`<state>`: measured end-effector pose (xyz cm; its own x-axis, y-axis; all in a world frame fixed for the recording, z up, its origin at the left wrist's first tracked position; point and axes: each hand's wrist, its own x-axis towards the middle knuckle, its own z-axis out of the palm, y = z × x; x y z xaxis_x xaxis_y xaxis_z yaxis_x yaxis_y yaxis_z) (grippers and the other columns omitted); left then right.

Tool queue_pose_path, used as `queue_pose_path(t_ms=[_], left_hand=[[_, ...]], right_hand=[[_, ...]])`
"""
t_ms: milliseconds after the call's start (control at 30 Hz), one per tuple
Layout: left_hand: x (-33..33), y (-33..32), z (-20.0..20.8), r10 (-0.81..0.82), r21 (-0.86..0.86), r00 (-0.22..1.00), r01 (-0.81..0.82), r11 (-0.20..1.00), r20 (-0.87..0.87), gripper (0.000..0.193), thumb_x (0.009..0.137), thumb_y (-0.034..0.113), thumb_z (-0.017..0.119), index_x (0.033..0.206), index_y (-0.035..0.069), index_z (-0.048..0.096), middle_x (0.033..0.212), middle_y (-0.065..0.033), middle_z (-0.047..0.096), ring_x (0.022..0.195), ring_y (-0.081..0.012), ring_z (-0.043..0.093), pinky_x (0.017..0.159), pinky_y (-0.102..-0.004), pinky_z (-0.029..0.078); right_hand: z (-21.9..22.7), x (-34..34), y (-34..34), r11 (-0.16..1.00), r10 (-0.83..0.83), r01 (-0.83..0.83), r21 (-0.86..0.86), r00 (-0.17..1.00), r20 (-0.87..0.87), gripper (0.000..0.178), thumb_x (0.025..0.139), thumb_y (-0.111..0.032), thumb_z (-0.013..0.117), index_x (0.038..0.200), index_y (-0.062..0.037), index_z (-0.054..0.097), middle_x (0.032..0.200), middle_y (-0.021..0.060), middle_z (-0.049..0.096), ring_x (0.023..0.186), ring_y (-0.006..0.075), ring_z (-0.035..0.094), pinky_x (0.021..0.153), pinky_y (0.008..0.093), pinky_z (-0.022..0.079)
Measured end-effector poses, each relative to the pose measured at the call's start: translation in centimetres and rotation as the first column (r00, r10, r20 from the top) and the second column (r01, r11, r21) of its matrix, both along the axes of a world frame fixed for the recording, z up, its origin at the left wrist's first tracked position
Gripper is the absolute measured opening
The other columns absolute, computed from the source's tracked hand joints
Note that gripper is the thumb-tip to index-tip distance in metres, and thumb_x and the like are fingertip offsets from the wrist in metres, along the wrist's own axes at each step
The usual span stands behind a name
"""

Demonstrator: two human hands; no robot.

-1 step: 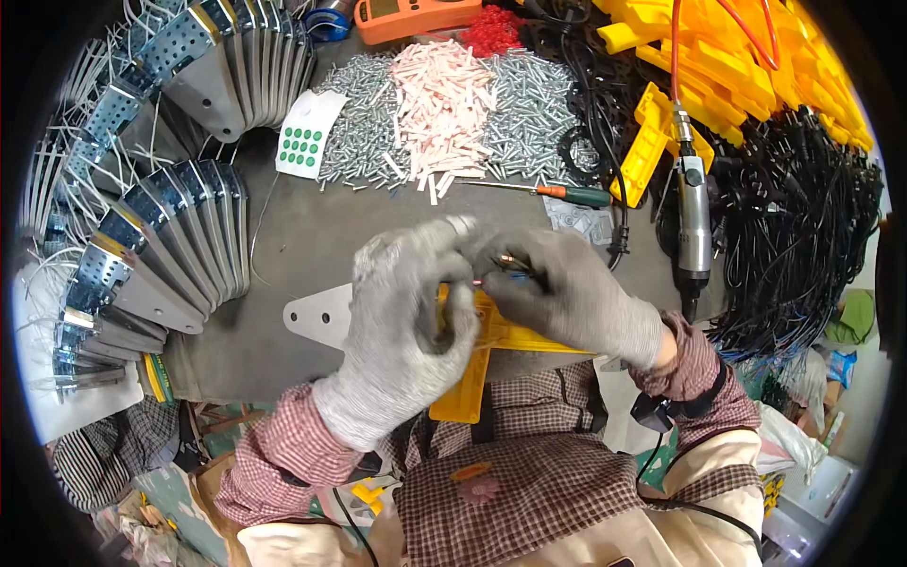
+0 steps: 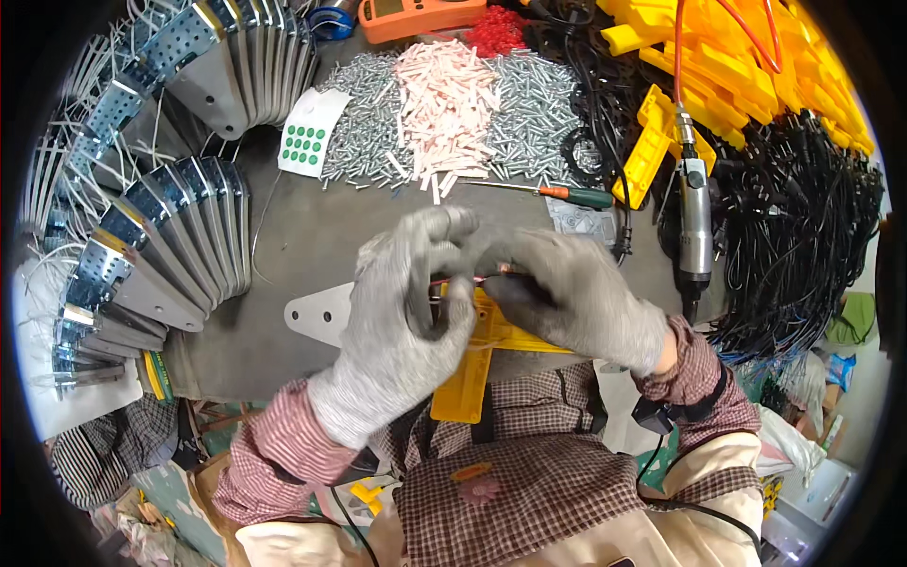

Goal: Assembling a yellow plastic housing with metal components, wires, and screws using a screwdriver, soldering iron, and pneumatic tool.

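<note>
Both my hands wear grey gloves and meet above the near edge of the table. My left hand [image 2: 392, 326] is closed, thumb against fingers, with a thin red wire [image 2: 440, 281] at its fingertips. My right hand [image 2: 581, 302] pinches wire ends close beside it; a short reddish piece shows between the two hands. The fingertips are partly smeared by motion. Beneath them lies a yellow plastic housing [image 2: 462, 389], one arm of it pointing toward me. A grey metal plate with holes [image 2: 319, 316] sticks out left of my left hand.
Beyond lie silver screws [image 2: 536, 113], pale pink sleeves [image 2: 444, 94], a green-handled screwdriver [image 2: 576, 196] and a sticker sheet [image 2: 307, 137]. Stacked metal brackets [image 2: 184, 241] fill the left. At right hangs an air screwdriver [image 2: 695, 222], beside black cables [image 2: 794, 227] and yellow housings [image 2: 727, 57].
My left fingers have shifted slightly, and the red wire shows more clearly at them. The right hand has moved a little; the blue strand by its fingers no longer shows.
</note>
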<state>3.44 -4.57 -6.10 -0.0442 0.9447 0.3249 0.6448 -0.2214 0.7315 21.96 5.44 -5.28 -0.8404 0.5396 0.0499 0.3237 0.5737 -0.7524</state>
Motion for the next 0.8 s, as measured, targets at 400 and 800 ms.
queue_pose_path(t_ms=[400,800], left_hand=[[-0.4,-0.2,0.1,-0.040,-0.005,0.999,0.041,0.999,0.026,0.024,0.084,-0.001,0.066,0.106,0.004,0.061,0.123,-0.0148,0.060,0.112,-0.0314,0.060,0.104,-0.0470,0.044],[-0.1,-0.2,1.1,-0.140,-0.022,0.918,0.142,0.990,-0.370,0.042,0.083,0.004,0.065,0.125,0.007,0.064,0.098,-0.0057,0.070,0.096,-0.0236,0.066,0.113,-0.0497,0.033]], right_hand=[[0.0,0.1,0.3,0.994,-0.026,0.019,-0.111,0.998,-0.058,0.031,0.089,-0.022,0.072,0.115,-0.0066,0.063,0.093,0.0113,0.065,0.084,0.0323,0.069,0.072,0.0412,0.056],[-0.3,0.2,1.0,0.969,0.002,0.010,-0.246,0.999,0.050,0.026,0.089,-0.022,0.072,0.108,-0.0055,0.067,0.095,0.0137,0.065,0.089,0.0348,0.067,0.076,0.0441,0.053]])
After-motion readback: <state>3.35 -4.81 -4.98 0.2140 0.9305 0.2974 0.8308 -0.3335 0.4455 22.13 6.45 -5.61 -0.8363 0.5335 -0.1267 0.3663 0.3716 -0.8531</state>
